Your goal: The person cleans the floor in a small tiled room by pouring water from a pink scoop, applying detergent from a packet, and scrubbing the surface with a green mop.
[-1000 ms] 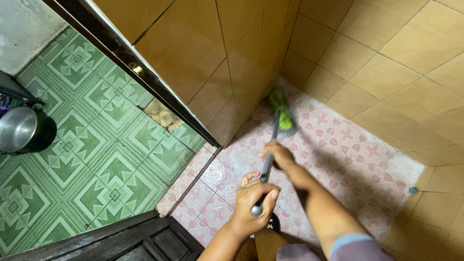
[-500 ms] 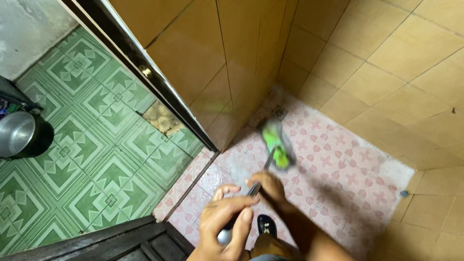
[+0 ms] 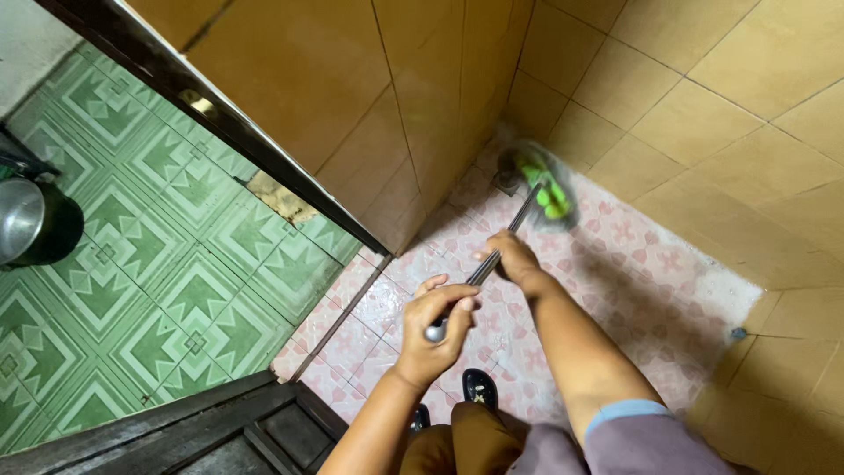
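Left hand [image 3: 437, 327] is closed around the top end of the mop handle [image 3: 492, 259]. Right hand [image 3: 512, 261] grips the handle further down. Green mop head [image 3: 545, 186] rests on the pink floor [image 3: 651, 273], in the corner by the tan wall [image 3: 668, 97].

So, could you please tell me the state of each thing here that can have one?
Left hand: closed around the top end of the brush handle.
Right hand: gripping the handle lower down.
Brush handle: tilted, running down towards the corner.
Green brush head: blurred, down at the pink floor tiles.
Door: open.
Metal pot: upright on the green floor.
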